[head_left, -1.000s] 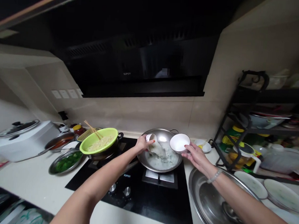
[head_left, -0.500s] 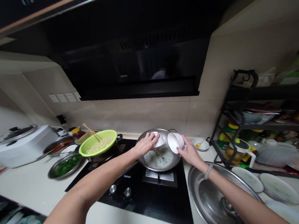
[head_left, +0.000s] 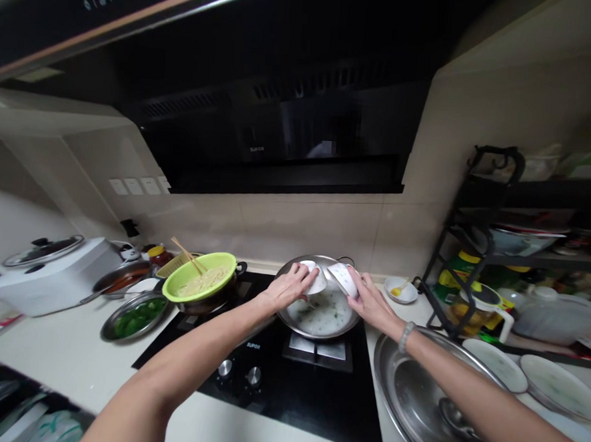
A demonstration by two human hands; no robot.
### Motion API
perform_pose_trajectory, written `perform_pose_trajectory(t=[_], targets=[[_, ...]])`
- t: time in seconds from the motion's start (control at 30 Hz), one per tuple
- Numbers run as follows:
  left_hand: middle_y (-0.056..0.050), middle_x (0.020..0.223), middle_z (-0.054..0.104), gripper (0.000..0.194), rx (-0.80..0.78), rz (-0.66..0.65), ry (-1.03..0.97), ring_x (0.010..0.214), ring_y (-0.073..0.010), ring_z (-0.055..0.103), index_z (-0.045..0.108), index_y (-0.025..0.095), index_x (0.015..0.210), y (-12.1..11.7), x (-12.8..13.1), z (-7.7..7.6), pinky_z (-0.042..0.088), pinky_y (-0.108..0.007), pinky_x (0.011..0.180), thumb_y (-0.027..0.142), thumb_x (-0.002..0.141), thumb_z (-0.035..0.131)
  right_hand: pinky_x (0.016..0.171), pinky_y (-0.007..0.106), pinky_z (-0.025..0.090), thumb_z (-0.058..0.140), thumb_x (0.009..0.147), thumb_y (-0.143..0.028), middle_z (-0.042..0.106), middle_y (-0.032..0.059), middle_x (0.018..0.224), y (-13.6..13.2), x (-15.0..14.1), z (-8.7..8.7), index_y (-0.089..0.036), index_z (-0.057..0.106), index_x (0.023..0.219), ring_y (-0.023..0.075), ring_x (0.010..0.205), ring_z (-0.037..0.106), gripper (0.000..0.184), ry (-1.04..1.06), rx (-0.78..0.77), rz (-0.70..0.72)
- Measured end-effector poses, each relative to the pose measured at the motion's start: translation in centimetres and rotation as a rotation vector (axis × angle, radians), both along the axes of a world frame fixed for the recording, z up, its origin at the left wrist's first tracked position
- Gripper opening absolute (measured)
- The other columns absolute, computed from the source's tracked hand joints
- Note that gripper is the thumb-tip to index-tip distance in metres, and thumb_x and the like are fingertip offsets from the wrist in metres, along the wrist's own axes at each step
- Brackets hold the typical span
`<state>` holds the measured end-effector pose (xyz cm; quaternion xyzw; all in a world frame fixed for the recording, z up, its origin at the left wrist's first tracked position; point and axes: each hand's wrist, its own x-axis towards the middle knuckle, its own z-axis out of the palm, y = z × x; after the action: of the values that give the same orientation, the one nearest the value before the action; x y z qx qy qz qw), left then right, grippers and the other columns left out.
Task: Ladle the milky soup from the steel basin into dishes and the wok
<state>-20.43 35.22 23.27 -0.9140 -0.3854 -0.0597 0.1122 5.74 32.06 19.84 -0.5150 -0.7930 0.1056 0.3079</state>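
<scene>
A steel wok (head_left: 320, 312) with whitish liquid and green flecks sits on the black stove (head_left: 286, 374). My left hand (head_left: 287, 289) grips a small white bowl (head_left: 318, 278), tipped mouth-down over the wok. My right hand (head_left: 370, 304) grips a second white bowl (head_left: 345, 279), tilted steeply toward the first so their rims nearly meet above the liquid.
A green colander (head_left: 200, 276) with noodles and chopsticks rests on a pot at the left burner. A steel dish of greens (head_left: 134, 318) and a white rice cooker (head_left: 46, 274) stand further left. A large steel lid (head_left: 429, 396), plates (head_left: 497, 364) and a rack (head_left: 479, 245) are on the right.
My left hand's bowl went from pouring liquid to upside down over the wok. My right hand moved its bowl left and tipped it from level to steeply tilted.
</scene>
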Motion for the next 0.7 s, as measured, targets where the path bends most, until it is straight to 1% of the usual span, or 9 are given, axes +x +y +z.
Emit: perform_pose_trajectory(t=[0.1, 0.3, 0.47, 0.53, 0.6, 0.63, 0.7], targets=[[-0.017, 0.128, 0.043, 0.084, 0.025, -0.003, 0.016, 0.121, -0.0337, 0.037, 0.018, 0.023, 0.145, -0.1, -0.2, -0.3, 0.051, -0.042, 0.084, 0.030, 0.078, 0.067, 0.077, 0.035, 0.048, 0.043, 0.085, -0.029, 0.043, 0.0106, 0.110, 0.1, 0.0, -0.3, -0.021, 0.023, 0.148, 0.0161, 0.070, 0.055, 0.067, -0.016, 0.014, 0.006], [-0.017, 0.129, 0.043, 0.079, -0.047, 0.010, -0.085, 0.124, -0.0335, 0.036, 0.024, 0.023, 0.144, -0.4, -0.4, -0.8, 0.046, -0.046, 0.093, 0.030, 0.078, 0.066, 0.079, 0.034, 0.048, 0.044, 0.084, -0.030, 0.043, 0.0108, 0.113, 0.1, 0.0, -0.7, -0.022, 0.023, 0.148, 0.0166, 0.074, 0.057, 0.067, -0.011, 0.007, -0.002], [-0.015, 0.131, 0.042, 0.078, -0.098, 0.011, -0.140, 0.125, -0.0328, 0.033, 0.026, 0.026, 0.144, -0.6, -0.4, -0.9, 0.042, -0.045, 0.097, 0.029, 0.077, 0.067, 0.080, 0.036, 0.048, 0.044, 0.084, -0.029, 0.043, 0.0116, 0.115, 0.0, -0.3, -0.4, -0.021, 0.025, 0.148, 0.0161, 0.072, 0.056, 0.067, -0.026, -0.022, -0.006], [-0.015, 0.131, 0.042, 0.079, -0.104, 0.005, -0.153, 0.126, -0.0333, 0.032, 0.028, 0.026, 0.144, -0.6, -0.5, -0.9, 0.041, -0.045, 0.097, 0.028, 0.076, 0.069, 0.081, 0.038, 0.048, 0.046, 0.083, -0.029, 0.044, 0.0121, 0.116, -0.1, -0.4, -0.1, -0.020, 0.028, 0.147, 0.0164, 0.071, 0.056, 0.067, 0.003, -0.037, -0.006], [-0.015, 0.130, 0.043, 0.080, -0.124, 0.002, -0.199, 0.125, -0.0331, 0.033, 0.031, 0.027, 0.143, -0.7, -0.5, -0.8, 0.040, -0.045, 0.097, 0.026, 0.074, 0.071, 0.083, 0.039, 0.047, 0.052, 0.079, -0.028, 0.047, 0.0115, 0.115, -0.1, -0.6, 0.1, -0.020, 0.035, 0.144, 0.0167, 0.072, 0.056, 0.068, 0.117, -0.068, -0.009], [-0.014, 0.129, 0.044, 0.079, -0.141, 0.008, -0.242, 0.124, -0.0329, 0.035, 0.033, 0.027, 0.142, -0.7, -0.5, -0.8, 0.040, -0.045, 0.097, 0.027, 0.073, 0.072, 0.085, 0.039, 0.047, 0.056, 0.075, -0.026, 0.049, 0.0103, 0.114, -0.1, -0.7, 0.2, -0.021, 0.040, 0.141, 0.0165, 0.072, 0.056, 0.068, 0.246, -0.111, -0.029], [-0.013, 0.125, 0.048, 0.077, -0.180, 0.061, -0.386, 0.119, -0.0318, 0.042, 0.039, 0.026, 0.138, -0.7, -0.5, -0.8, 0.041, -0.046, 0.097, 0.029, 0.070, 0.075, 0.084, 0.037, 0.048, 0.065, 0.067, -0.021, 0.053, 0.0071, 0.109, 0.1, -1.1, 0.3, -0.024, 0.050, 0.132, 0.0156, 0.073, 0.057, 0.067, 0.592, -0.245, -0.112]])
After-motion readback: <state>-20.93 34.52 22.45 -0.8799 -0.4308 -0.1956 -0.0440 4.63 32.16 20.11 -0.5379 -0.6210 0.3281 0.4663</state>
